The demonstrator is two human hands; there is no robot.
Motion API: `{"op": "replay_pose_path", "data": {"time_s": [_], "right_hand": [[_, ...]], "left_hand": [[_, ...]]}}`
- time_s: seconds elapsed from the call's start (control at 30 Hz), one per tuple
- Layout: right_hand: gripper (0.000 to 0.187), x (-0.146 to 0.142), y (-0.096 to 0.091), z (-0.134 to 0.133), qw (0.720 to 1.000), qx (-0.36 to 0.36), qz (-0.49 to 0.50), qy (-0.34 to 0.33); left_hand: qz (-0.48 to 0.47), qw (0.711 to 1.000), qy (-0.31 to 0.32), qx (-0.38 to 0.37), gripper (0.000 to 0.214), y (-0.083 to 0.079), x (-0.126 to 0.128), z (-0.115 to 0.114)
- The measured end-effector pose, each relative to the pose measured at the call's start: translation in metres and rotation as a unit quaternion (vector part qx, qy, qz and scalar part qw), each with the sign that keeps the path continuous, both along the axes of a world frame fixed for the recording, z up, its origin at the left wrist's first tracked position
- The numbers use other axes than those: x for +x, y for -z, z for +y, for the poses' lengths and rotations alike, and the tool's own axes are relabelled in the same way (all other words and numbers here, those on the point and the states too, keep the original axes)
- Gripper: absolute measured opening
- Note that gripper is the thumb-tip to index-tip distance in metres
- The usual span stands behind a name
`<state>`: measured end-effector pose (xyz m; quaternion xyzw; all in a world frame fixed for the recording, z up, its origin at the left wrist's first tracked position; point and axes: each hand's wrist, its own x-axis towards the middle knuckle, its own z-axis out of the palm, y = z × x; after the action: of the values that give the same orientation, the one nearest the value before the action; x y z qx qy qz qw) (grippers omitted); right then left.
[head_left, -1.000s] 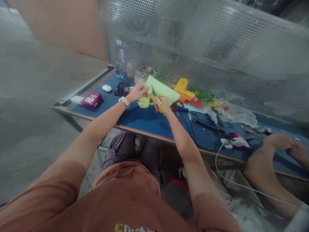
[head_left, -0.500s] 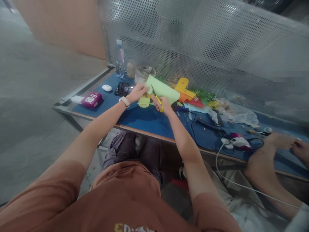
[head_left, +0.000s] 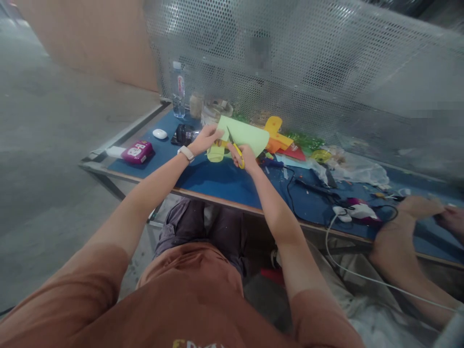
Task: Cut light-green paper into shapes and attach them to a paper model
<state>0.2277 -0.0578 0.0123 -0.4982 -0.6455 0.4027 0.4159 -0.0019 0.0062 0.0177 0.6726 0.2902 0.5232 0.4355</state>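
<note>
My left hand [head_left: 206,137] pinches the left edge of a light green paper sheet [head_left: 243,135], holding it up over the blue table top [head_left: 217,176]. My right hand [head_left: 245,157] is closed around yellow-handled scissors [head_left: 235,145], whose blades point up into the sheet. A cut strip of the same green paper [head_left: 216,154] hangs below my left hand. A white watch sits on my left wrist.
A perforated metal screen [head_left: 308,72] backs the table. On the table lie a pink box [head_left: 137,151], a white mouse [head_left: 160,133], a water bottle [head_left: 179,94], orange and yellow paper scraps [head_left: 277,137], plastic wrap [head_left: 351,166] and cables. Another person's arm [head_left: 402,227] rests at right.
The green sheet has curled a little at its right edge and my hands have shifted slightly. The other person's hands have moved a bit at the right.
</note>
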Motion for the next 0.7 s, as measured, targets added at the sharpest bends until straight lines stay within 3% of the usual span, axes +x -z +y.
{"op": "replay_pose_path", "data": {"time_s": [0.33,0.53,0.7], "right_hand": [[0.084,-0.003,0.004,0.001,0.999,0.028,-0.006,0.021],[0.083,-0.005,0.004,0.002,1.0,-0.013,0.022,-0.003],[0.084,-0.003,-0.004,-0.004,0.999,-0.03,0.027,-0.014]], "left_hand": [[-0.019,1.0,0.014,-0.013,0.04,-0.002,0.003,-0.007],[-0.038,0.998,-0.048,-0.001,0.055,-0.005,-0.002,0.0],[-0.089,0.99,-0.103,-0.03,0.054,-0.003,-0.005,0.013]]}}
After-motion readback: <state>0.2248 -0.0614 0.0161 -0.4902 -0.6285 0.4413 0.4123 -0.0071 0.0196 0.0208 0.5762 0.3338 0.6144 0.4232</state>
